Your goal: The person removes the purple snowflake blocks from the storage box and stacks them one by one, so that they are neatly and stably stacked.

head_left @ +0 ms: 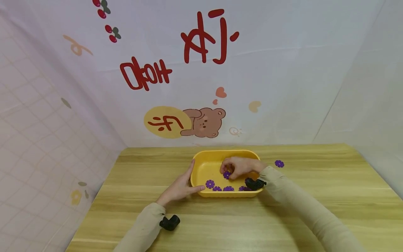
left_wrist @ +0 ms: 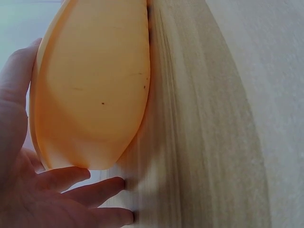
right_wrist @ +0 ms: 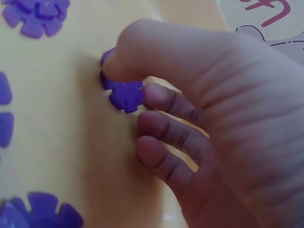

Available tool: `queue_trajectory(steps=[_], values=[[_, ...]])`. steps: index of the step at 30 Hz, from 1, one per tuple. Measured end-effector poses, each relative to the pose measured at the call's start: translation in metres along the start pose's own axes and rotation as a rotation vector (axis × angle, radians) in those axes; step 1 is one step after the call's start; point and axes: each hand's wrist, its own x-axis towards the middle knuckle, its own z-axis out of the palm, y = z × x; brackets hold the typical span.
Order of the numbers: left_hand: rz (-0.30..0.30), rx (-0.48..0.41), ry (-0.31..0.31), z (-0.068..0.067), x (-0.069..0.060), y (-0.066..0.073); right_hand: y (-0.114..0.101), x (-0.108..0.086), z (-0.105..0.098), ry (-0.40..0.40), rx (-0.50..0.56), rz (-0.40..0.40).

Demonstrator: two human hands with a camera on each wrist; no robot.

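Note:
A yellow basin stands on the wooden table, with several purple flower-shaped discs lying along its near side. My left hand holds the basin's left end; the left wrist view shows the thumb on the rim and the fingers spread at the end wall. Inside the basin, my right hand pinches a purple disc between thumb and fingers. In the right wrist view that disc is partly covered by the thumb, and other discs lie on the basin floor.
One more purple disc lies on the table to the right of the basin. Behind the table hangs a pale printed cloth with red characters and a bear. A black device sits at my left wrist, another at my right.

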Motion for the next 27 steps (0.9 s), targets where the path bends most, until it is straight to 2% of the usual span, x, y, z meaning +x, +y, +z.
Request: queue_trajectory(steps=[8,19,27], values=[[0.004,0.004,-0.001,-0.0017,0.0002,0.0009,-0.0056,-0.0012,-0.0031,-0.026,0.008,0.052],[-0.001,0.008,0.005,-0.0029,0.0013,0.0009,-0.007,0.0001,-0.0044,-0.009,-0.003,0.039],[0.005,0.004,-0.003,-0.0009,-0.0002,-0.0005,-0.0015,-0.0021,0.0004,0.026,0.175,0.032]])
